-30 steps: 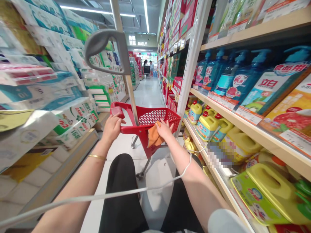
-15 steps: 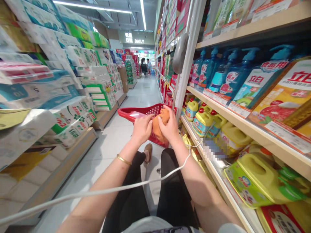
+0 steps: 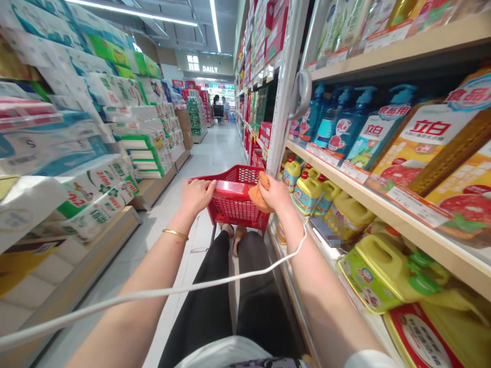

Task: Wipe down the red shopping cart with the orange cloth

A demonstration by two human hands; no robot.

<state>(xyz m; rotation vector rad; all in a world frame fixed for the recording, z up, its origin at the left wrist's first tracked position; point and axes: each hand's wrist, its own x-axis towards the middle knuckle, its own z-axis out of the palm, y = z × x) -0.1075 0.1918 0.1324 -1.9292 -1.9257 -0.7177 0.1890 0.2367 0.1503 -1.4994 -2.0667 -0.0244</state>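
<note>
A red shopping cart (image 3: 240, 207) with a perforated basket stands in front of my legs. My left hand (image 3: 197, 195) is closed around the left end of its handle (image 3: 232, 188). At the right end of the handle, my right hand (image 3: 276, 193) grips an orange cloth (image 3: 261, 194), which hangs beside the basket. The cloth and my fingers hide that end of the handle. A white cable (image 3: 215, 282) runs across both forearms. Little of the basket's inside shows.
Shelves on the right hold blue pump bottles (image 3: 342, 125) and yellow jugs (image 3: 307, 193). A phone-like object (image 3: 324, 231) lies on the lower shelf. Paper packs (image 3: 103, 186) are stacked along the left. Two people and a dark chair (image 3: 218, 111) are far down the aisle.
My hands have moved apart, the left one onto the cart handle. The orange cloth was between both hands and is now only in my right. The cart is turned straighter.
</note>
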